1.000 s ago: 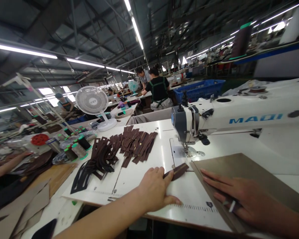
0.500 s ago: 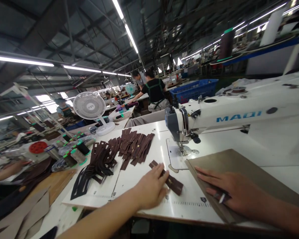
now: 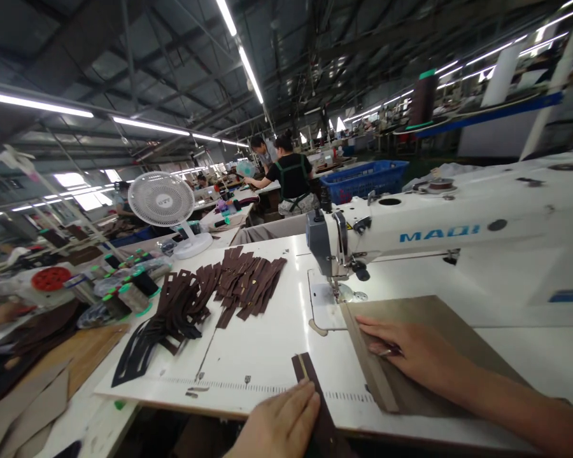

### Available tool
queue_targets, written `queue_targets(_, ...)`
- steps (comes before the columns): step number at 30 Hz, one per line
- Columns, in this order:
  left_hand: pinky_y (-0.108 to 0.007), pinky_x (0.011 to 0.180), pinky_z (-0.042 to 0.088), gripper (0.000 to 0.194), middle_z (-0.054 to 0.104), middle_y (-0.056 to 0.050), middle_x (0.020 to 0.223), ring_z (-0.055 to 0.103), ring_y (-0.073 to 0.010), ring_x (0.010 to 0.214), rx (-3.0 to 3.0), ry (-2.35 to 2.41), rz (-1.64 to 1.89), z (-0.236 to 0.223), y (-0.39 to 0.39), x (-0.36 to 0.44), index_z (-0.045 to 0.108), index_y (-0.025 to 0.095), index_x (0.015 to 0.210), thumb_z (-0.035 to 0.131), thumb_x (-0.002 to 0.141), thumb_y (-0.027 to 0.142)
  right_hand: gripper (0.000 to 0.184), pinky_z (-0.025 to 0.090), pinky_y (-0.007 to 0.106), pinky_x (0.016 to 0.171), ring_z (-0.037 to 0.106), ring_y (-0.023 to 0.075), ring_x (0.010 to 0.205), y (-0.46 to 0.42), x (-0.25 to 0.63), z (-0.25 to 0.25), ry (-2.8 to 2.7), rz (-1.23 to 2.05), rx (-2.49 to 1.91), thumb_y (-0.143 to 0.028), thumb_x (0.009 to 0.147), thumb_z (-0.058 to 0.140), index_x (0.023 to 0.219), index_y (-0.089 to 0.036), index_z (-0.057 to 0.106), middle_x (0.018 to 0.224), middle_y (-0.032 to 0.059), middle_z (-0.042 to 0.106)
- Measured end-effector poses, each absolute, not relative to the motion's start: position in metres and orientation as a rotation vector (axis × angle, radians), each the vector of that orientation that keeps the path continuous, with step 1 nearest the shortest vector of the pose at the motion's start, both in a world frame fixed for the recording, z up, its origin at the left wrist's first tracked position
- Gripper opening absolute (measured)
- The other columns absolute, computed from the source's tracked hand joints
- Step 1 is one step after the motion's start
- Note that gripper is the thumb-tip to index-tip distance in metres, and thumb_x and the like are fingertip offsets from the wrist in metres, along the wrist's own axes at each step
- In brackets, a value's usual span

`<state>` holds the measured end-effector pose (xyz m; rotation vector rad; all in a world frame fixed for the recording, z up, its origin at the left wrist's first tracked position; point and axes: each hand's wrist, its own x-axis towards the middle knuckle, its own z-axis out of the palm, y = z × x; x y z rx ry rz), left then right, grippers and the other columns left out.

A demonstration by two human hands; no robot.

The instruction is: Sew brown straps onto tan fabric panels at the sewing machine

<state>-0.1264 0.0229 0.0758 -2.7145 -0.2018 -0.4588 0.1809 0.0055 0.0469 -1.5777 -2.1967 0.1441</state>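
My left hand (image 3: 279, 426) is at the table's near edge, its fingers closed on a dark brown leather strip (image 3: 310, 388) that points toward the sewing machine. My right hand (image 3: 410, 353) lies flat with fingers stretched on a tan board (image 3: 439, 318) beside the needle plate, with a small pale object tucked between two fingers. The white MAQI sewing machine (image 3: 434, 229) stands behind the board, its needle head (image 3: 332, 251) just above the board's far corner.
Piles of brown leather strips (image 3: 248, 283) and cut-out pieces (image 3: 172, 312) lie at the centre left. Thread spools (image 3: 134, 286) and a white fan (image 3: 162, 203) stand further left. Another person's hand (image 3: 0, 315) shows at the left edge. Workers stand by a blue crate (image 3: 367, 178) behind.
My left hand has pulled the brown strip from near the needle plate back to the near table edge. My right hand has slid along the board toward the needle.
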Motion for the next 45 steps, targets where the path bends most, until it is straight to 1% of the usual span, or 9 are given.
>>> queue_targets(4, -0.027, 0.085, 0.056, 0.029, 0.066, -0.015, 0.108, 0.065, -0.0177, 0.099, -2.762, -0.395, -0.663, 0.084, 0.05, -0.101, 0.057, 0.008, 0.104, 0.03, 0.095, 0.013, 0.037, 0.052, 0.04, 0.09, 0.058, 0.025, 0.108, 0.012, 0.188, 0.044, -2.267, 0.069, -1.481, -0.018, 0.091, 0.042, 0.124, -0.017, 0.058, 0.127, 0.006, 0.054)
queue_targets(7, -0.032, 0.08, 0.058, 0.024, 0.067, -0.014, 0.106, 0.066, -0.0191, 0.095, -2.722, -0.561, -0.863, 0.079, 0.079, -0.065, 0.057, 0.01, 0.098, 0.034, 0.095, 0.016, 0.036, 0.055, 0.041, 0.084, 0.061, 0.0264, 0.103, 0.014, 0.187, 0.04, -2.236, 0.008, -1.444, -0.022, 0.092, 0.041, 0.121, -0.017, 0.061, 0.129, 0.0087, 0.053)
queue_targets(10, -0.035, 0.081, 0.058, 0.019, 0.067, -0.013, 0.102, 0.066, -0.0199, 0.093, -2.835, -0.657, -0.834, 0.075, 0.095, -0.029, 0.055, 0.011, 0.1, 0.038, 0.092, 0.014, 0.034, 0.057, 0.042, 0.077, 0.064, 0.0283, 0.098, 0.015, 0.184, 0.038, -2.213, -0.012, -1.411, -0.024, 0.091, 0.042, 0.117, -0.017, 0.063, 0.129, 0.0118, 0.053)
queue_targets(13, -0.042, 0.097, 0.049, 0.022, 0.069, -0.009, 0.092, 0.067, -0.0186, 0.088, -2.951, -0.586, -0.717, 0.069, 0.092, -0.009, 0.053, 0.01, 0.107, 0.039, 0.089, 0.011, 0.036, 0.057, 0.039, 0.077, 0.065, 0.0261, 0.095, 0.014, 0.183, 0.04, -2.217, 0.045, -1.369, -0.02, 0.09, 0.04, 0.117, -0.019, 0.063, 0.127, 0.0116, 0.056)
queue_targets(16, -0.047, 0.111, 0.032, 0.029, 0.066, -0.014, 0.109, 0.061, -0.0193, 0.107, -3.03, -0.519, -0.634, 0.06, 0.084, -0.007, 0.047, 0.007, 0.118, 0.038, 0.09, 0.011, 0.04, 0.055, 0.034, 0.081, 0.064, 0.0235, 0.098, 0.014, 0.183, 0.039, -2.212, 0.099, -1.319, -0.018, 0.09, 0.038, 0.124, -0.021, 0.058, 0.13, 0.0113, 0.053)
queue_targets(19, -0.044, 0.115, 0.027, 0.029, 0.059, -0.016, 0.123, 0.052, -0.0186, 0.12, -3.029, -0.532, -0.646, 0.048, 0.083, -0.01, 0.048, 0.007, 0.119, 0.037, 0.092, 0.011, 0.045, 0.054, 0.033, 0.085, 0.063, 0.0219, 0.1, 0.015, 0.184, 0.035, -2.188, 0.056, -1.301, -0.014, 0.087, 0.038, 0.128, -0.021, 0.055, 0.131, 0.0103, 0.051)
queue_targets(23, -0.042, 0.113, 0.031, 0.028, 0.06, -0.017, 0.121, 0.052, -0.0199, 0.12, -2.949, -0.48, -0.683, 0.034, 0.091, -0.007, 0.051, 0.003, 0.116, 0.035, 0.093, 0.011, 0.053, 0.054, 0.03, 0.083, 0.063, 0.0208, 0.1, 0.015, 0.185, 0.032, -2.195, 0.007, -1.296, -0.01, 0.081, 0.04, 0.132, -0.022, 0.051, 0.132, 0.0084, 0.049)
queue_targets(32, -0.041, 0.111, 0.036, 0.028, 0.061, -0.016, 0.121, 0.052, -0.0211, 0.121, -2.917, -0.471, -0.596, 0.033, 0.093, -0.002, 0.058, 0.007, 0.104, 0.033, 0.091, 0.011, 0.079, 0.053, 0.031, 0.086, 0.059, 0.024, 0.105, 0.015, 0.192, 0.023, -2.183, 0.144, -1.25, -0.016, 0.081, 0.053, 0.148, -0.032, 0.014, 0.137, 0.006, 0.043)
queue_targets(45, -0.038, 0.111, 0.036, 0.031, 0.062, -0.014, 0.12, 0.053, -0.0197, 0.119, -2.871, -0.495, -0.694, 0.033, 0.092, 0.002, 0.055, 0.007, 0.107, 0.028, 0.094, 0.012, 0.07, 0.055, 0.024, 0.08, 0.062, 0.0187, 0.1, 0.015, 0.193, 0.027, -2.15, -0.104, -1.186, -0.014, 0.08, 0.044, 0.146, -0.025, 0.025, 0.127, 0.0051, 0.055)
